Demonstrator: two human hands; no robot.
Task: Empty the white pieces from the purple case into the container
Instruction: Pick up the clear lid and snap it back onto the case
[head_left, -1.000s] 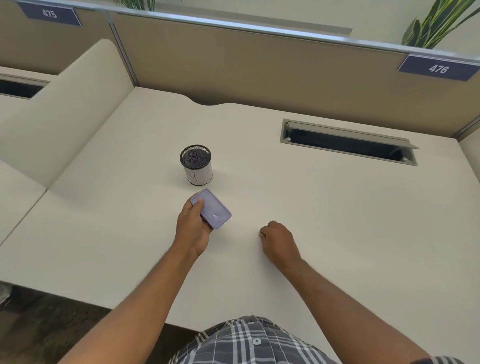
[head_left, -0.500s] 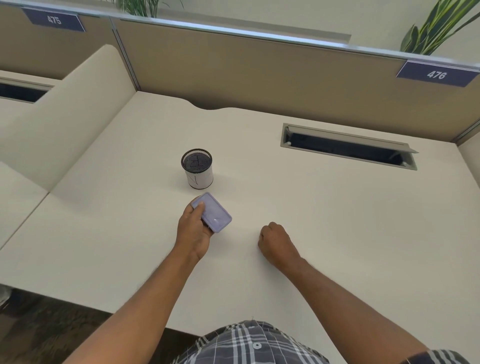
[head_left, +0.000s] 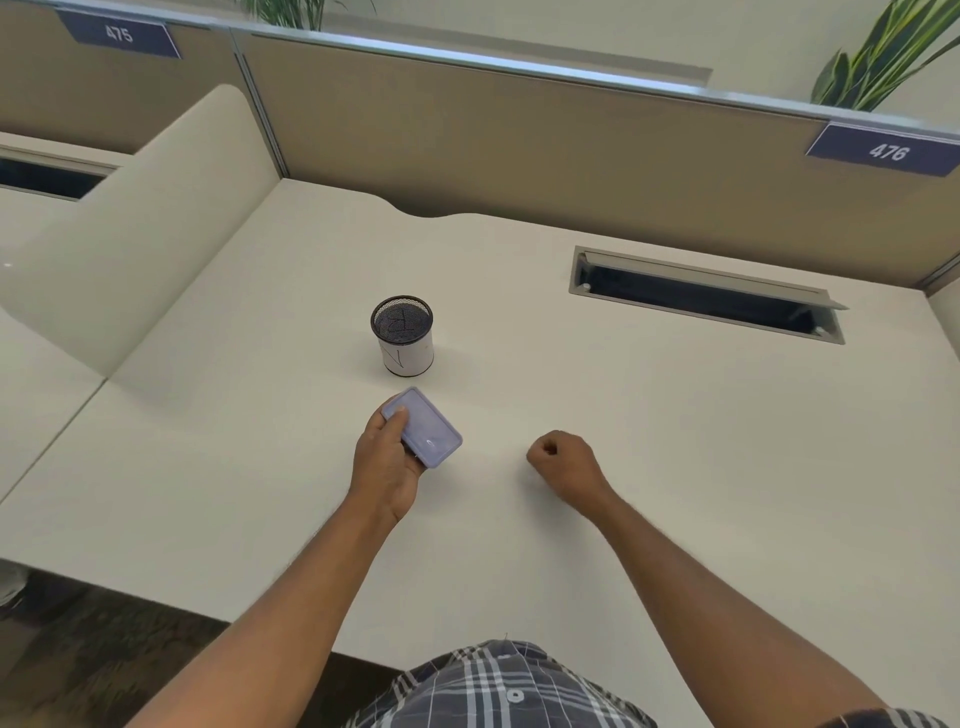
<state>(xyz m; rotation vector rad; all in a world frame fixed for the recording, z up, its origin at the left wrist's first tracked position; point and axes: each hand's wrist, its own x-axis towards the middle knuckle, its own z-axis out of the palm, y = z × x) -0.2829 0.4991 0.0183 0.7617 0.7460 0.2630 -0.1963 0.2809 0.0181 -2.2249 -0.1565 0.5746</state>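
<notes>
The desk (head_left: 675, 467) is noted as the work surface, with the cup-shaped container (head_left: 402, 338) standing upright on it, mouth open upward. The purple case (head_left: 423, 428) is held just in front of the container, near it but not touching. The left hand (head_left: 387, 462) is closed around the case, thumb laid on its top face near the far corner, fingers wrapped underneath. The right hand (head_left: 563, 465) is curled into a loose fist apart from the case; nothing can be seen held in it.

The case appears shut; no white pieces are visible. It is judged that the lid must be opened first, the right hand being free for this. The case should then be carried over the container's mouth and tipped slowly from a short end.

The case's long axis runs from far-left to near-right, the broad face turned upward, slightly tilted.
</notes>
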